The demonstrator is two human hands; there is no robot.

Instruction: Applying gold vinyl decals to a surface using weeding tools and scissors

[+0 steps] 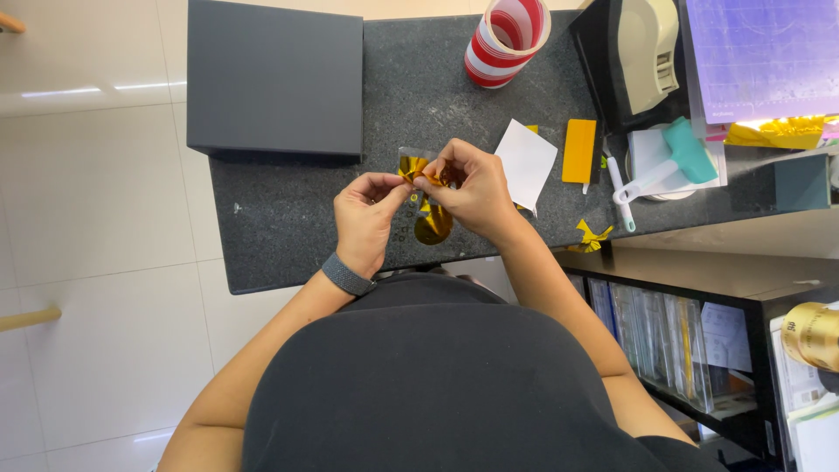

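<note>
— What's around the dark granite counter?

— A grey box at its far left corner, a striped red-and-white roll beyond the hands, a white paper square and a yellow scraper to the right.

— And the hands?

— The left hand and right hand both pinch a small gold foil piece between their fingertips, above the counter's near edge. White floor tiles lie left of the counter.

Gold foil glossy, crinkled, metallic. Countertop speckled dark stone, polished. Grey box matt. White paper square matt, smooth. Wristband woven cloth.
</note>
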